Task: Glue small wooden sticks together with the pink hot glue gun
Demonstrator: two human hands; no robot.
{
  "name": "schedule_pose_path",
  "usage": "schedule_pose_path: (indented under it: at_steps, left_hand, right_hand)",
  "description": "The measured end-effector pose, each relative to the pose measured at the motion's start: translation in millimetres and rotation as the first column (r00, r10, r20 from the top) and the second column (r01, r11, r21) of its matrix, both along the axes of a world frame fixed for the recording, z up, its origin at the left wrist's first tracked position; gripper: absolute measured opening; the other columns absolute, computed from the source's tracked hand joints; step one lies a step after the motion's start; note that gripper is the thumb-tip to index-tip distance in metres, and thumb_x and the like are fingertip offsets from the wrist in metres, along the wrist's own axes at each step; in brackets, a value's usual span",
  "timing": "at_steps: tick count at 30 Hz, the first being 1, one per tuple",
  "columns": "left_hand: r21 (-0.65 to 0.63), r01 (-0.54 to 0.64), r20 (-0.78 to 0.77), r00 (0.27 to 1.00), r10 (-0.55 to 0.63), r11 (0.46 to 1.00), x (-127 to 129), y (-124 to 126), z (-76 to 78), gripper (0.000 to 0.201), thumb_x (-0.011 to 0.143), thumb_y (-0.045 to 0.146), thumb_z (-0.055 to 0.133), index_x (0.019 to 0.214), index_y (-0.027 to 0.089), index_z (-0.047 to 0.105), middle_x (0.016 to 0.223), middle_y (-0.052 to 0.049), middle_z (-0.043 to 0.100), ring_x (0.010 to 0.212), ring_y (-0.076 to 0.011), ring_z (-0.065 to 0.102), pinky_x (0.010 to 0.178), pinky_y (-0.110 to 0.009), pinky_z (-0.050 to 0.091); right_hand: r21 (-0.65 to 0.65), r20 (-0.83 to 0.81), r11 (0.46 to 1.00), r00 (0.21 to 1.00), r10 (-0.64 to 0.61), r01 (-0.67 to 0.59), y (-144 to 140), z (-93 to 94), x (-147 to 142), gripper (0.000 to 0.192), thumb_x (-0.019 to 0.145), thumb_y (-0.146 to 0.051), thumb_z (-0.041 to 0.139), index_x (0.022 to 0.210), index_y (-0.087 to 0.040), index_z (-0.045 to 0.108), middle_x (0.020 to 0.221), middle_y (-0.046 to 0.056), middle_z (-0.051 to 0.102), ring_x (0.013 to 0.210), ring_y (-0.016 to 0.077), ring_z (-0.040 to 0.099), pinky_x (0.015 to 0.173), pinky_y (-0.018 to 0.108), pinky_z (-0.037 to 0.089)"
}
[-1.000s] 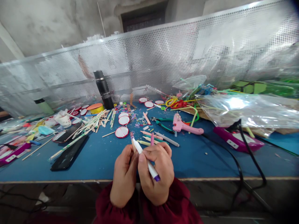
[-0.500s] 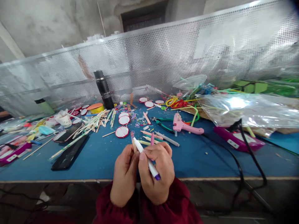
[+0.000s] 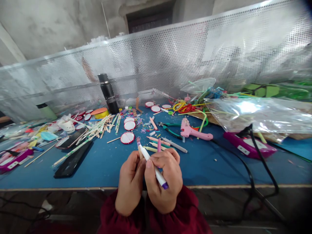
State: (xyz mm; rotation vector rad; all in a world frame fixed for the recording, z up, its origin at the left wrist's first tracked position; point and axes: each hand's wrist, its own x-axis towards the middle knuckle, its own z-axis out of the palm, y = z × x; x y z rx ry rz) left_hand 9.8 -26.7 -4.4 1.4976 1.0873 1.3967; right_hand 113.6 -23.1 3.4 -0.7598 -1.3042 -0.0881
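both hands are over the near edge of the blue tabletop. the right hand has its fingers curled tight around a white marker, the left hand pinches its far end beside a pink stick.

Left hand and right hand side by side, touching, fingers curled closed, dark red sleeves

marker middle hidden in right hand, forearms cropped
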Motion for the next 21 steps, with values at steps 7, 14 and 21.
schedule_pose_path:
  at_steps: [7,14,21]
  left_hand:
    - [0.004,-0.008,-0.013,1.0,0.008,1.0,-0.1,0.2,1.3,0.03,0.101,0.045,0.059,0.085,0.02,0.057,0.076,0.002,0.054,0.071,-0.0141,0.045,0.064,-0.023,0.04]
    - [0.012,-0.003,0.0,1.0,0.003,1.0,-0.6,0.1,-0.5,0.028,0.101,0.042,0.059,0.085,0.02,0.056,0.075,0.002,0.051,0.07,-0.0134,0.042,0.062,-0.023,0.039]
    - [0.007,-0.003,0.0,1.0,0.003,1.0,-0.7,-1.2,-0.6,0.026,0.101,0.04,0.058,0.085,0.02,0.054,0.075,0.003,0.05,0.07,-0.0131,0.041,0.061,-0.023,0.038]
  right_hand:
    - [0.004,-0.018,1.0,1.0,0.001,-0.001,-0.3,0.7,-0.7,0.018,0.09,-0.009,0.059,0.082,-0.023,0.053,0.073,-0.004,0.065,0.069,0.015,0.063,0.092,0.044,0.044]
    - [0.004,-0.012,1.0,1.0,0.009,-0.009,-0.3,-0.8,-0.3,0.017,0.091,-0.009,0.059,0.082,-0.023,0.053,0.073,-0.004,0.065,0.068,0.0145,0.062,0.091,0.044,0.044]
    - [0.009,-0.002,1.0,1.0,0.015,-0.015,0.0,-0.8,-0.3,0.015,0.091,-0.009,0.059,0.084,-0.022,0.055,0.075,-0.004,0.066,0.069,0.0142,0.063,0.091,0.044,0.044]
